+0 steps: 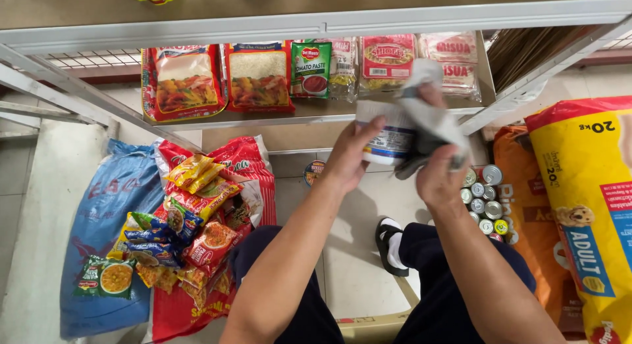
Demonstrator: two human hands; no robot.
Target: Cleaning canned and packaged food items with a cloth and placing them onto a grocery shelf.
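A pale tiled floor [355, 252] is seen beneath a grey metal shelf rack [316, 23]. On the lower shelf board [309, 110], a row of goods is lined up along its front edge: two red rice packets [217, 79], a green sachet [311, 69], and pale noodle packs [421, 61] toward the right end. Just in front of that right end, a white tub with a blue label [388, 136] is held in the air by the left hand [349, 158], its fingers wrapped round the tub's side. A grey cloth [431, 120] is gripped in the closed right hand [440, 179] and pressed against the tub. On the floor at the left, a red sack [253, 163] and a blue sack [105, 212] are covered with small snack packets [191, 212]. Small tins [487, 202] are clustered below the right hand, beside an orange bag [526, 212] and a large yellow bag [589, 206].
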